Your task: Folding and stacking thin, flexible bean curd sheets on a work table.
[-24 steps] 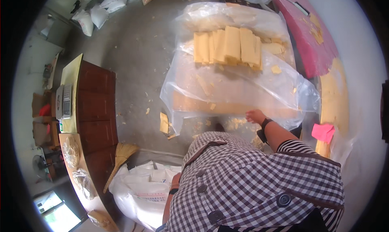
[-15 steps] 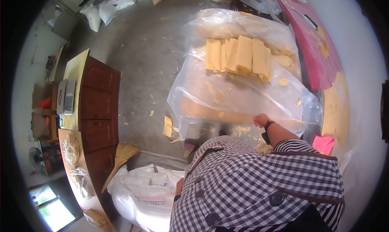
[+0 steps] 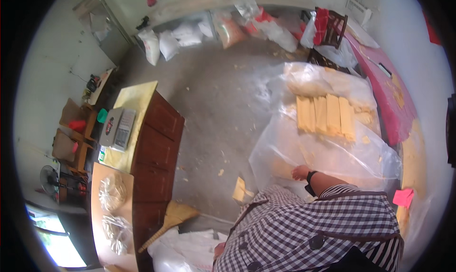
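My right hand (image 3: pixel 300 172) hangs over the near edge of the plastic-covered table, its fingers loosely bent and slightly apart with nothing in them. A dark band (image 3: pixel 310 182) circles that wrist. Only a bit of my left hand (image 3: pixel 219 249) shows at my left side, beside the white sacks (image 3: pixel 190 248); its fingers are hidden. Folded yellow sheets (image 3: pixel 327 115) lie side by side in a row on the clear plastic sheeting (image 3: pixel 280 146), out of reach of both hands.
At left stands a brown cabinet (image 3: pixel 156 153) bearing a scale (image 3: pixel 118 129). Bagged goods (image 3: pixel 114 191) lie on a board nearer me. A broom (image 3: pixel 173 220) leans by the cabinet. Yellow scraps (image 3: pixel 241 190) litter the floor. Filled sacks (image 3: pixel 168 45) line the far wall; a chair (image 3: pixel 336 30) stands far right.
The view has tilted up and swung left, so the cabinet and table sit further right and lower, and more of the far wall shows. My right hand remains near the table's front edge.
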Demonstrator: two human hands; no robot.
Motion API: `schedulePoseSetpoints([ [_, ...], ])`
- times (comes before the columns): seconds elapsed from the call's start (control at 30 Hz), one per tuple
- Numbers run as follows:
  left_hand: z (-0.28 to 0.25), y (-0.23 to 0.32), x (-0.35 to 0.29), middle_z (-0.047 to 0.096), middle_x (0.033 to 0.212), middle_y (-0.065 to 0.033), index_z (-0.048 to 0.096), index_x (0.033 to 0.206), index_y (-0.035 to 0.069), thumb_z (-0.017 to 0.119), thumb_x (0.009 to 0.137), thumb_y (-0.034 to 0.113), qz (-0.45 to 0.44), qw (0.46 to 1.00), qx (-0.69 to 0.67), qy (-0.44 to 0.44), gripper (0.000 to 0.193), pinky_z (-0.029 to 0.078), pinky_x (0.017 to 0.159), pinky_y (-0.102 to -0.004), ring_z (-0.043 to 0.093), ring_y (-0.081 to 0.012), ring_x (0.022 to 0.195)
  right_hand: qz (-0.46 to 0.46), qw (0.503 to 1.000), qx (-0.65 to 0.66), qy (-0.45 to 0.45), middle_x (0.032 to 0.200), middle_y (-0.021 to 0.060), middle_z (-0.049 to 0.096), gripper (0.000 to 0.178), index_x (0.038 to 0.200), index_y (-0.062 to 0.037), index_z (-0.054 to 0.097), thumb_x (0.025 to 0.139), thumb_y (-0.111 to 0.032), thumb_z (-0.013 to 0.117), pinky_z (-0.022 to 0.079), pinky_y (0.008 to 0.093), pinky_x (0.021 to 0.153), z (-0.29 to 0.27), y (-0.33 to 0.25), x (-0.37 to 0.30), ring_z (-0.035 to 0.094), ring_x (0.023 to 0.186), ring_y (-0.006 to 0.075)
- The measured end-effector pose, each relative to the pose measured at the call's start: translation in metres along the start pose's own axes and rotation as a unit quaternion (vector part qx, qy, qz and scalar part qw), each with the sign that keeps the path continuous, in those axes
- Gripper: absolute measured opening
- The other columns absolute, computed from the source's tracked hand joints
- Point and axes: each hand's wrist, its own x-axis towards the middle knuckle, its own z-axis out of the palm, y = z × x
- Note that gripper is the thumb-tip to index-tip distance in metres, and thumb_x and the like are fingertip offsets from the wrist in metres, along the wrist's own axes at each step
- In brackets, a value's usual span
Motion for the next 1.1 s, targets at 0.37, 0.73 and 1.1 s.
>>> schedulePoseSetpoints([
  [0.37,-0.135,0.086,0.098,0.071,0.108,-0.022,0.073,0.105,0.008,0.058,0.09,0.04,0.027,1.0,-0.009,0.008,0.038,0.054,0.087,-0.0511,0.067,-0.0415,0.103,0.087,0.981,-0.139,0.104,0.095,0.0025,0.073,0.019,0.103,-0.0173,0.067,0.099,-0.033,0.057,0.055,0.0368,0.063,0.015,-0.05,0.061,0.07,0.08,0.0204],
  [0.73,-0.313,0.351,0.29,0.071,0.107,-0.0208,0.074,0.104,0.008,0.059,0.09,0.039,0.149,0.987,0.06,-0.006,0.037,0.055,0.086,-0.0511,0.068,-0.0404,0.102,0.091,0.985,-0.079,0.124,0.096,-0.0019,0.075,0.023,0.114,-0.0212,0.07,0.098,-0.034,0.06,0.056,0.0373,0.064,0.008,-0.224,0.161,0.073,0.082,0.0166],
  [1.1,-0.439,0.561,0.453,0.072,0.107,-0.0197,0.074,0.103,0.008,0.06,0.089,0.037,0.239,0.958,0.153,-0.043,0.035,0.056,0.085,-0.051,0.069,-0.0392,0.1,0.036,0.944,-0.002,0.327,0.085,0.0067,0.076,0.023,0.102,-0.0089,0.074,0.09,-0.025,0.063,0.057,0.0346,0.062,-0.102,-0.383,0.209,0.073,0.072,0.016],
])
